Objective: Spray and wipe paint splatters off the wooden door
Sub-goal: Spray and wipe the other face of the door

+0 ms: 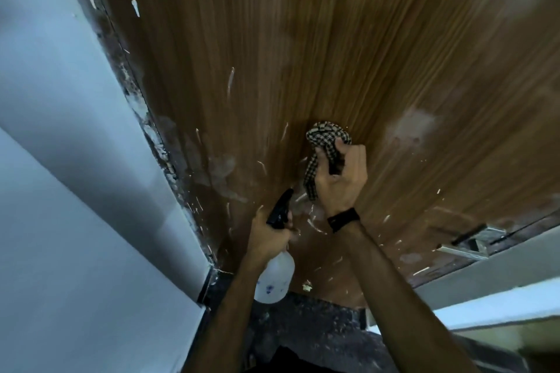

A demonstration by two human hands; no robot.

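The brown wooden door fills most of the view, flecked with white paint splatters and pale smears. My right hand, a black band on its wrist, grips a bunched checked cloth and presses it against the door. Lower left, my left hand holds a spray bottle by its black trigger head. The nozzle points up at the door. Its translucent white bottle body hangs below the hand.
A pale wall runs along the left, meeting the paint-crusted door frame. A metal handle or latch sits at the door's right edge. The dark speckled floor lies below, with a white ledge at lower right.
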